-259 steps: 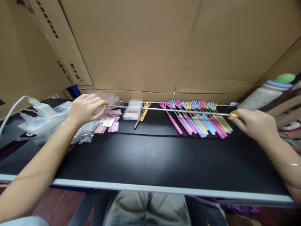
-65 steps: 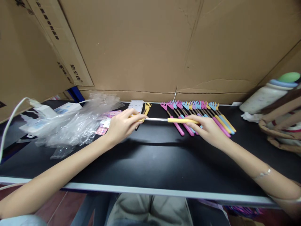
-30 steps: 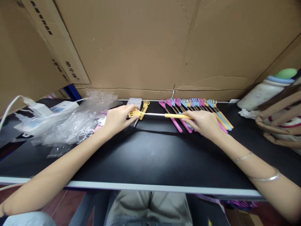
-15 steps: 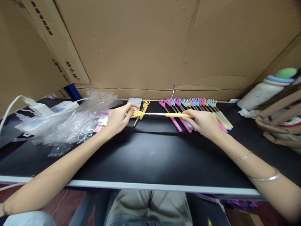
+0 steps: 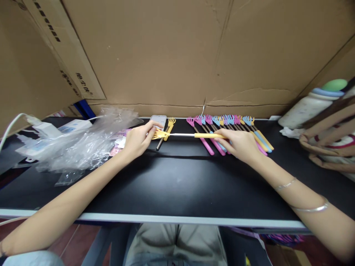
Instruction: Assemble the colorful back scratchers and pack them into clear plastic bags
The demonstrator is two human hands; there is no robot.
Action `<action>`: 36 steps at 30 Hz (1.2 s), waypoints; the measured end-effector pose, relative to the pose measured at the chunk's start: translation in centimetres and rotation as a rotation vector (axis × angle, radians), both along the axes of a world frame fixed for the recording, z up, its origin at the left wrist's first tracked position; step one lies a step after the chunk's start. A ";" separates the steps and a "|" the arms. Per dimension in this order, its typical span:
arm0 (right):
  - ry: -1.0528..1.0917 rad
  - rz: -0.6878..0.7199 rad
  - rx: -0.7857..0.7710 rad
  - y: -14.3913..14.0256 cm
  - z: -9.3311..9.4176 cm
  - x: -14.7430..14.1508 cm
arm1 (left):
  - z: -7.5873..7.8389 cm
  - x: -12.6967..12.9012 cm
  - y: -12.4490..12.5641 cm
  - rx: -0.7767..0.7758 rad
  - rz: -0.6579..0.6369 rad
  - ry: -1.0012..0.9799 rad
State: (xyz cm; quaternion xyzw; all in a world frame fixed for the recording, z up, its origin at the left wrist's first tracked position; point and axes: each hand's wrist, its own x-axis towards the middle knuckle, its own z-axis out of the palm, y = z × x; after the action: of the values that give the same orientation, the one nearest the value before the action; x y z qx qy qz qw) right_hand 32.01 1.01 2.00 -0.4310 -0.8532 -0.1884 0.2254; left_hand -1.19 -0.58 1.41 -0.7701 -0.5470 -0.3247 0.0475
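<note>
A yellow back scratcher [image 5: 181, 135] with a metal rod is stretched level between my two hands, above the black table. My left hand [image 5: 140, 138] is closed on its hand-shaped yellow head. At the other end, my right hand [image 5: 237, 142] grips the yellow handle, fingers bent round its tip. Behind my right hand lies a row of several back scratchers [image 5: 206, 142] with pink, blue, purple and yellow parts. Just past my left hand rest another yellow back scratcher [image 5: 170, 127], a dark pen-like rod [image 5: 159, 144] and a phone [image 5: 158, 119], partly covered by my fingers.
Clear plastic bags [image 5: 83, 147] lie at the left over a white power strip [image 5: 74, 126]. A white bottle [image 5: 307, 109] with a green top and a brown bag [image 5: 327, 136] stand at the right. Cardboard [image 5: 161, 55] walls the back of the table [image 5: 177, 195].
Both hands hold the same back scratcher in nearly the same place. The whole view has shifted very slightly; nothing was let go.
</note>
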 end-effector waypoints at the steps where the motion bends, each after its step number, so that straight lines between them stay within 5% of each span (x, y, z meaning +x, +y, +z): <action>1: 0.007 -0.001 -0.011 0.0 0.0 0.0 | 0.0 0.0 0.0 -0.009 0.002 -0.006; 13: 0.215 0.052 -0.196 0.2 -0.2 -0.1 | -0.4 0.2 0.5 -0.247 -0.301 -0.403; 20: 0.120 0.052 -0.152 0.3 -0.4 0.3 | -0.3 0.3 0.0 -0.142 -0.238 -0.168; 27: -0.033 0.075 0.006 -0.1 -0.1 0.0 | -1.0 0.9 -0.7 0.060 -0.269 0.300; 36: -0.170 0.188 0.093 -3.0 -0.7 -3.4 | -1.0 3.2 -2.4 0.317 -0.233 0.487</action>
State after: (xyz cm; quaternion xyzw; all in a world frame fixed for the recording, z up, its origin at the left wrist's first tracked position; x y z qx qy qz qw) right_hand 28.65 -1.95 1.33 -0.3210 -0.8961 -0.2416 0.1887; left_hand 1.99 -2.99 0.41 -0.8658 -0.3699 -0.2154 0.2592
